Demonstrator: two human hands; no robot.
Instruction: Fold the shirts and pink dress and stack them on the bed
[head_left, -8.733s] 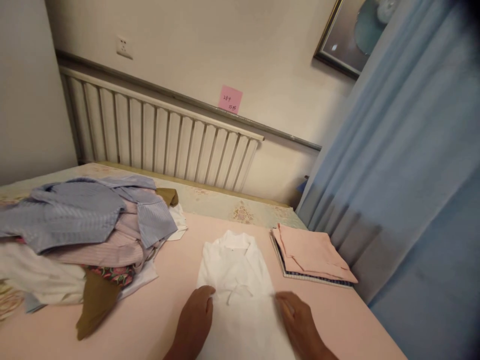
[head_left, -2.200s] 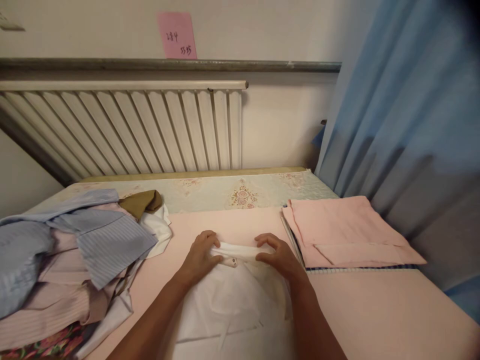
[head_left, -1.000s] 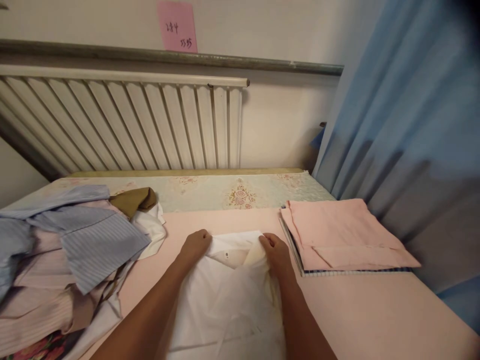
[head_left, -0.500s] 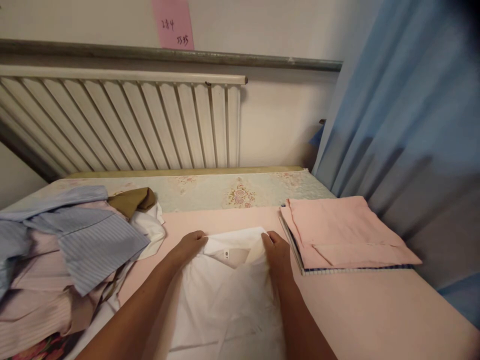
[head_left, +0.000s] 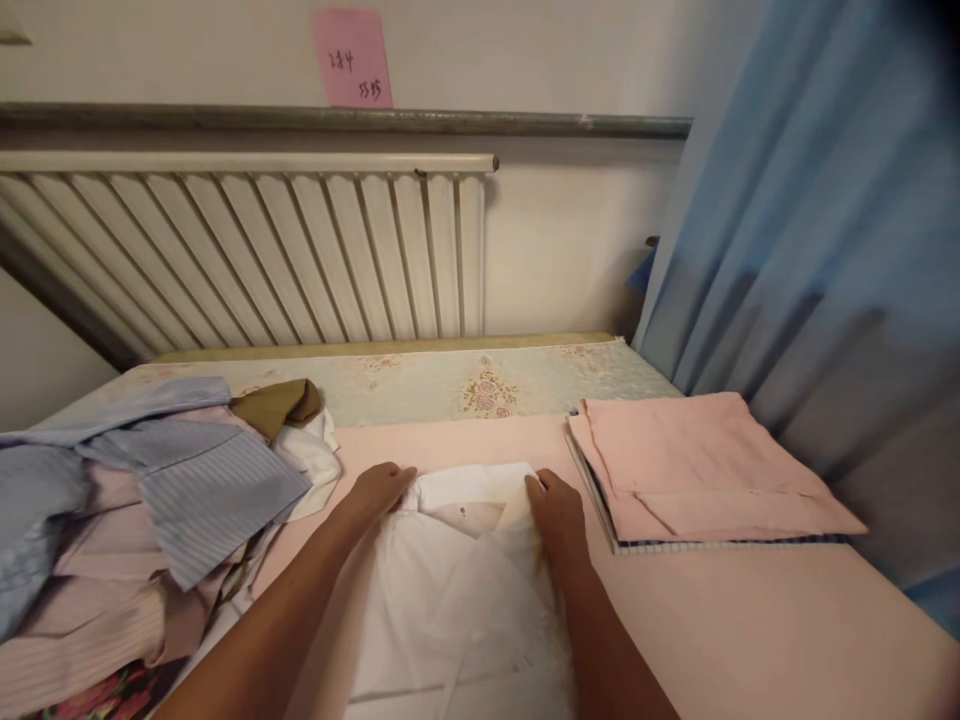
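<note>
A white shirt [head_left: 457, 600] lies lengthwise in front of me, its neck opening and a small label near the far end. My left hand [head_left: 379, 492] pinches its far left corner, fingers closed on the cloth. At the far right corner, my right hand [head_left: 553, 505] grips the fabric the same way, thumb on top. Between the hands the white edge is stretched fairly straight. The shirt's near end runs out of the frame, and both forearms flank it.
Rumpled clothes [head_left: 217, 490] in blue, pink, olive and white are heaped at left. Folded pink cloth [head_left: 697, 465] lies at right over checked fabric. Beneath is a pink sheet [head_left: 750, 620] on a floral mattress [head_left: 420, 385]. A radiator [head_left: 300, 250] and blue curtain [head_left: 817, 230] stand behind.
Both hands keep their hold on the shirt's corners. The label inside the neck shows less now, as the far edge has shifted slightly. The camera view has tilted up and turned a little left.
</note>
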